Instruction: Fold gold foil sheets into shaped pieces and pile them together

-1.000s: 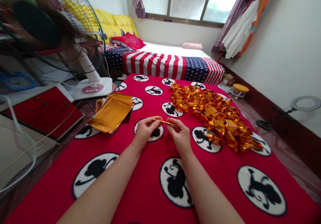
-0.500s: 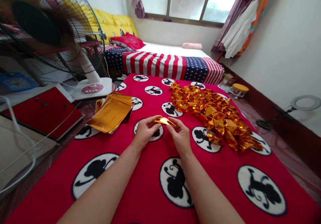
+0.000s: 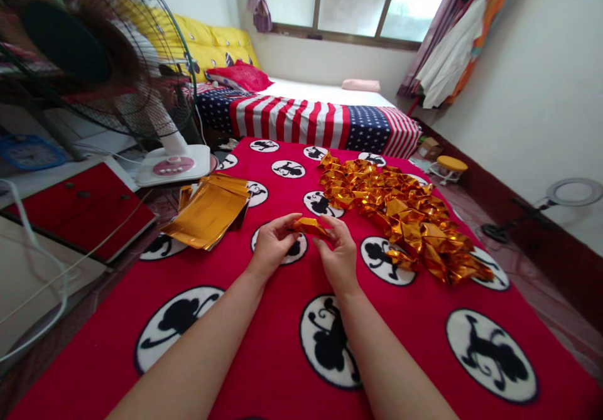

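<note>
Between my two hands is a small folded piece of gold foil paper (image 3: 309,224), held above the red cloth (image 3: 264,326). The fingers of my left hand (image 3: 276,241) grip its left end. My right hand (image 3: 338,247) pinches the right end between thumb and fingers. To the right lies a heap of folded gold foil pieces (image 3: 400,210). A stack of flat gold foil sheets (image 3: 207,213) rests on the cloth to the left of my left hand.
A standing fan (image 3: 174,156) is at the left, beside a red-fronted cabinet (image 3: 80,206). Behind the cloth-covered surface is a bed with a flag-patterned cover (image 3: 292,122). A yellow stool (image 3: 450,164) and a ring light (image 3: 575,192) stand at the right.
The foil piece has turned or opened between my fingers, showing a wider, blockier shape. My right thumb has shifted slightly down, away from it. The heap and stack are unchanged.
</note>
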Demonstrator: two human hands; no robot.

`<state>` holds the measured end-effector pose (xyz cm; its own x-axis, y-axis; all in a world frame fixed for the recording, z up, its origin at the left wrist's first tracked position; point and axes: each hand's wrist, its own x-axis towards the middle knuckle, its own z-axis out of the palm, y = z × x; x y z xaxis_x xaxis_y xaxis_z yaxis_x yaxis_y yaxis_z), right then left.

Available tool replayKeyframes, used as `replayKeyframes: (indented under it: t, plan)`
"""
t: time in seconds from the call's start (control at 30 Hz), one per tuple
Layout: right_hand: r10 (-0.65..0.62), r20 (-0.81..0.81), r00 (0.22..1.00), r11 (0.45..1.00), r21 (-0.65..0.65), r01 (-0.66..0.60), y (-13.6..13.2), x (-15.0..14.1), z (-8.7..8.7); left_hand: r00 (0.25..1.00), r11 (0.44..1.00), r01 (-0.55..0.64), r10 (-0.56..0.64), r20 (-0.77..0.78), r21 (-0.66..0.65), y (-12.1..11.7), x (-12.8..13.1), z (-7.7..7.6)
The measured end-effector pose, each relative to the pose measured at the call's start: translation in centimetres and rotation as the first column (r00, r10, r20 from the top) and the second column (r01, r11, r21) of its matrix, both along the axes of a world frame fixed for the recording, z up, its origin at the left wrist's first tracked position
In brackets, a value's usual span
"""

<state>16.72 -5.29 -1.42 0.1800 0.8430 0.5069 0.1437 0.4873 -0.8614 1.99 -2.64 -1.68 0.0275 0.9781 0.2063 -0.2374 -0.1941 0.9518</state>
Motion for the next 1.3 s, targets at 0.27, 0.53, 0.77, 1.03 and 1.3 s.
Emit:
replayKeyframes:
  t: [0.27, 0.53, 0.77, 1.03, 1.3]
  plan:
    - [0.022, -0.047, 0.999, 1.0, -0.013, -0.022, -0.35, -0.05, 0.51, 0.981, 0.973, -0.036, 0.078, -0.178, 0.228, -0.03, -0.44, 0.05]
    - [0.01, -0.019, 1.0, 1.0, -0.018, -0.01, -0.49, -0.05, 0.67, 0.971, 0.957, -0.027, 0.094, -0.22, 0.289, -0.07, -0.47, 0.18]
    - [0.004, -0.006, 1.0, 1.0, -0.025, -0.005, -0.39, 0.04, 0.57, 0.974, 0.963, -0.015, 0.076, -0.216, 0.268, -0.11, -0.37, -0.01]
    - [-0.017, 0.005, 1.0, 0.999, -0.035, 0.018, -0.24, -0.03, 0.5, 0.966, 0.966, -0.05, 0.112, -0.235, 0.253, -0.39, -0.25, 0.72]
    - [-0.001, 0.004, 1.0, 0.994, -0.111, 0.001, -0.46, -0.07, 0.54, 0.984, 0.974, -0.054, 0.09, -0.154, 0.222, -0.13, -0.21, 0.39]
